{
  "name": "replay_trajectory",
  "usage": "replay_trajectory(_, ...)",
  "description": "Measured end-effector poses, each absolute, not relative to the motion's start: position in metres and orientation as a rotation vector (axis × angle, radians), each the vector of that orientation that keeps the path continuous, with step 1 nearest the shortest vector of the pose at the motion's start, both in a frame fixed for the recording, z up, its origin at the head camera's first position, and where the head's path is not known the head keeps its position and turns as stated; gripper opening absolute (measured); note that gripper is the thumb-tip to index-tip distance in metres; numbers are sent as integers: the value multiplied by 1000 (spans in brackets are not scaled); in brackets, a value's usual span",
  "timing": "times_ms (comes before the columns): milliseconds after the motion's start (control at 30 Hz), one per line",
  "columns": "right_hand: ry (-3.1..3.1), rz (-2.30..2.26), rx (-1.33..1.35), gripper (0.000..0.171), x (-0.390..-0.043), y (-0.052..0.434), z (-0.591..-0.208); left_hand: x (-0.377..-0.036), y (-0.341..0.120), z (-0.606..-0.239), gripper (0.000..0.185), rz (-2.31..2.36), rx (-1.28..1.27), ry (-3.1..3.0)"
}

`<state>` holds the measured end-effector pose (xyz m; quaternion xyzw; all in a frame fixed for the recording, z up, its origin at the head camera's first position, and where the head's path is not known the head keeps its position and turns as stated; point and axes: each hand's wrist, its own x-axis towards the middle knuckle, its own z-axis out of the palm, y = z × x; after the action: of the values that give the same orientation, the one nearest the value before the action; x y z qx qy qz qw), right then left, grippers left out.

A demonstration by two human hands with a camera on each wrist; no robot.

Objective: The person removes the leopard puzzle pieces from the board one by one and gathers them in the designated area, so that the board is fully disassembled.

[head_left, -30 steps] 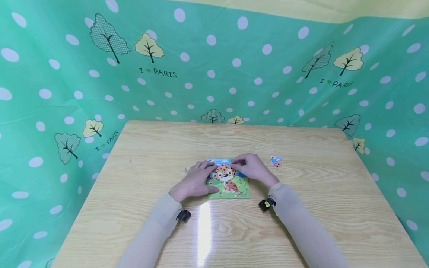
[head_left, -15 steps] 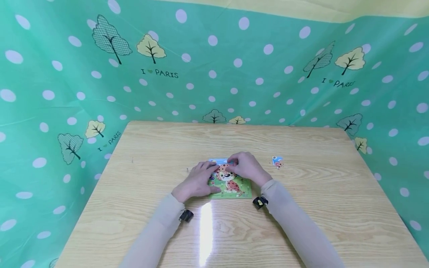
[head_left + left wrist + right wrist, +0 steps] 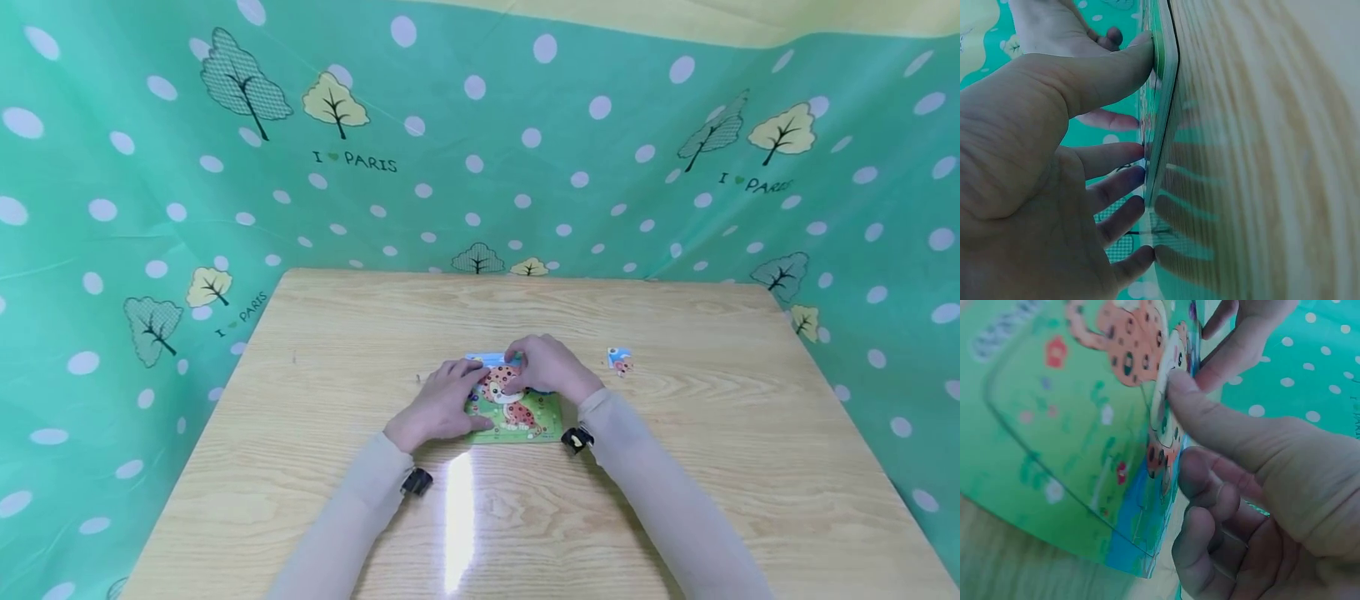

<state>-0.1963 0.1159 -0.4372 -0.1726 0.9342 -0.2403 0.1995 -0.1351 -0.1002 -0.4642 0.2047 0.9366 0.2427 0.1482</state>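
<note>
A jigsaw puzzle (image 3: pixel 551 425) with a spotted leopard cub on green grass lies flat on the table. My left hand (image 3: pixel 438 404) spreads over its left side, thumb on the lower part and fingertips at the upper left; in the left wrist view the thumb (image 3: pixel 1116 72) rests on the board's face. Across the upper right reaches my right hand (image 3: pixel 547 367). Its thumb (image 3: pixel 1188 394) touches the cub's face in the right wrist view, while the other fingers bend loosely at the far edge. Part of the puzzle's top is hidden beneath this hand.
A loose puzzle piece (image 3: pixel 619 361) with blue and pink printing lies to the right of the board. The wooden table (image 3: pixel 697 467) ends at a green dotted curtain (image 3: pixel 480 192). Light glares off the table (image 3: pixel 460 525) in front of the puzzle.
My right hand has shifted left over the puzzle, and its thumb has come down from the top of the cub's head onto its face. The left hand stays in place.
</note>
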Motion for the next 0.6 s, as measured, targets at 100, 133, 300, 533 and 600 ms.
replay_trajectory(100, 2574, -648, -458, 54, -201, 113, -434, -135, -100, -464, 90, 688, 578, 2700)
replay_trajectory(133, 2563, -641, -447, 53, -203, 113, -434, -135, -100, -464, 90, 687, 576, 2700)
replay_trajectory(300, 2517, -639, -401, 52, -208, 112, -434, -135, -98, -463, 92, 683, 573, 2699)
replay_trajectory(533, 2521, -659, -403, 51, -210, 112, -437, -134, -98, -462, 94, 688, 570, 2696)
replay_trajectory(600, 2522, -685, -412, 50, -210, 113, -438, -134, -98, -462, 94, 692, 569, 2697)
